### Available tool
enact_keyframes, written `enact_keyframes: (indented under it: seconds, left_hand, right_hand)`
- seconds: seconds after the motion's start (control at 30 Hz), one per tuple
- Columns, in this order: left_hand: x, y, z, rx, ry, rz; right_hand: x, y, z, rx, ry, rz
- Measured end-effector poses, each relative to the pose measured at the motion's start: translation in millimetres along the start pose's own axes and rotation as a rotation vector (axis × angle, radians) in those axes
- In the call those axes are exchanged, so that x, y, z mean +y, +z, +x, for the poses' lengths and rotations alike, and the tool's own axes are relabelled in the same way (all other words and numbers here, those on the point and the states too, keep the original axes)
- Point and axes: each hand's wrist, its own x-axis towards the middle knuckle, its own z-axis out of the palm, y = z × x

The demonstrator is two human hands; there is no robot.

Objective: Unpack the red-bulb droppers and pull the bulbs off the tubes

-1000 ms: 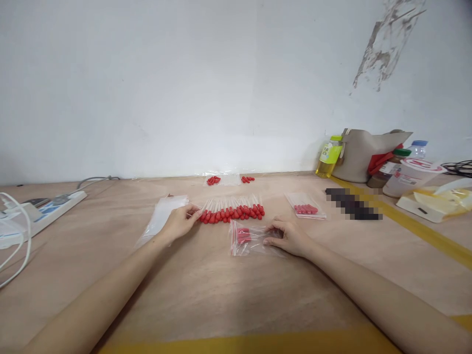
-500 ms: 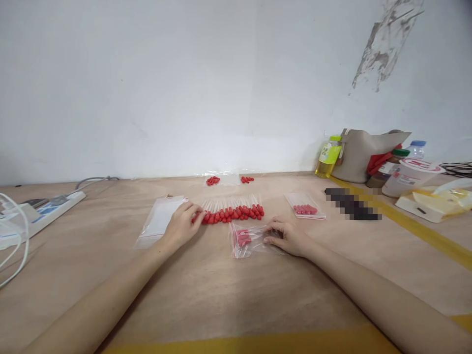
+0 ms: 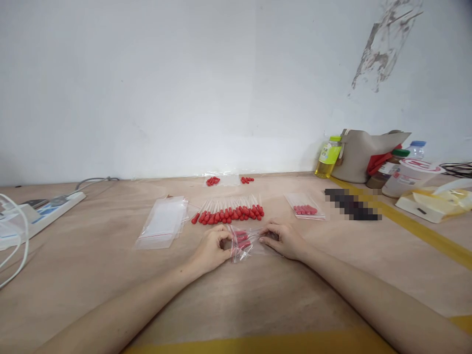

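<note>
Between the thumb and fingers of the left hand [image 3: 214, 250], a narrow gap is kept at the mouth of a clear bag [image 3: 255, 247]; whether anything is pinched there cannot be told. The opposite end, at three o'clock, is held by the curled fingers of the right hand [image 3: 285, 239]. The bag is positioned on the table [image 3: 236, 305], between both hands, and serves as the clock centre.

Filling is judged to be partway. A few droppers are contained in this bag. A filled bag [image 3: 305, 206] is laid at two o'clock. Not yet bagged are the loose droppers [image 3: 230, 215], set in a row at twelve o'clock. A stack of flat bags [image 3: 162, 223], apparently unused, is placed at ten o'clock.

The bag between the hands is thin, transparent and crumpled, with its mouth turned toward nine o'clock. Red bulbs are seen through the film; an exact count is prevented by glare. On the loose droppers, red bulbs are directed toward six o'clock and pale stems toward twelve.
</note>
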Motion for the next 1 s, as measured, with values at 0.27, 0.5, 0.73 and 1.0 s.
enact_keyframes:
  seconds: [0.27,0.5,0.73,1.0]
  left_hand:
    - [13.6,-8.9,-1.9,0.021,0.059,0.055]
    - [-3.0,-82.3,23.8,0.034,-0.184,-0.266]
    - [-42.7,-133.3,31.8,0.545,-0.288,-0.121]
    - [-88.0,-82.2,29.5,0.463,-0.174,0.005]
  right_hand:
    - [-2.9,-0.4,-0.5,0.012,0.007,0.006]
    - [-2.5,-1.7,0.2,-0.007,0.014,0.017]
    - [-4.8,-2.4,-0.2,-0.015,0.024,0.027]
    - [-5.0,-3.4,-0.4,-0.02,0.024,0.009]
